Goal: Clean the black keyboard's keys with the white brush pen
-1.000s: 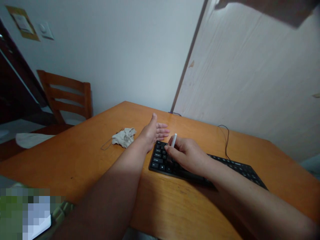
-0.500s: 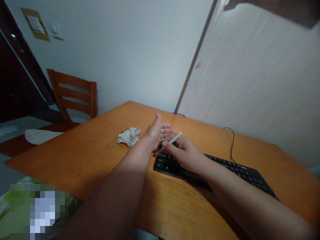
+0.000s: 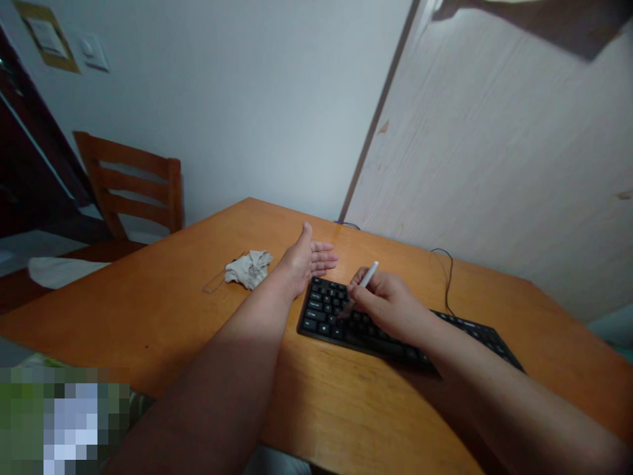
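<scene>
A black keyboard lies on the wooden table, its left-side keys uncovered and its middle partly hidden by my right hand. My right hand is closed around a small brush with a white handle. The brush's blurred dark lower end is down at the keys. At the keyboard's upper left corner my left hand rests on edge, fingers stretched out, thumb up, palm facing the keyboard, holding nothing. Left of that hand lies a crumpled grey-white cloth with a thin loop.
The keyboard's black cable runs back towards the wall. A wooden chair stands at the table's far left side. The wooden table meets the wall along its back edge. A blurred-out patch fills the lower left corner.
My right hand went left with the brush to the keyboard's left end near my left palm, then came back right over the keys. My left hand stays in place; the view shifted slightly.
</scene>
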The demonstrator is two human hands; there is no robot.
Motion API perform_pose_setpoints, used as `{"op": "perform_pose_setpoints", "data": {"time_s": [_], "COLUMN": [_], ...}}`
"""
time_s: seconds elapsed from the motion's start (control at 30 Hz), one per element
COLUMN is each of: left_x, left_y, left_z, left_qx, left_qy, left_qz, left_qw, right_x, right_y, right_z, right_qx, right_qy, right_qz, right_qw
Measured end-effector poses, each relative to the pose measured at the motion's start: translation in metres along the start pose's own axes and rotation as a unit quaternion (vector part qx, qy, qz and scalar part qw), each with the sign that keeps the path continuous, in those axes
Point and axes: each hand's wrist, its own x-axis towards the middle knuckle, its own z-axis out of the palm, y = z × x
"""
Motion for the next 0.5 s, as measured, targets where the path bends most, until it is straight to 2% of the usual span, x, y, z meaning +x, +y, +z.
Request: {"op": "perform_pose_setpoints", "data": {"time_s": [0.1, 0.27, 0.5], "left_x": [0.001, 0.003, 0.003], "left_y": [0.0, 0.001, 0.003], "left_z": [-0.001, -0.002, -0.003], "left_qx": [0.006, 0.011, 0.016], "left_qy": [0.006, 0.01, 0.015], "left_qz": [-0.005, -0.006, -0.002], "left_qw": [1.0, 1.0, 1.0], "right_x": [-0.012, -0.038, -0.07], "right_y": [0.007, 0.025, 0.033], "right_z": [-0.022, -0.059, -0.096], "right_qx": [-0.02, -0.066, -0.219], "right_qy": [-0.003, 0.045, 0.042], "right_qz": [0.037, 0.065, 0.137], "right_qw": [0.999, 0.995, 0.965]}}
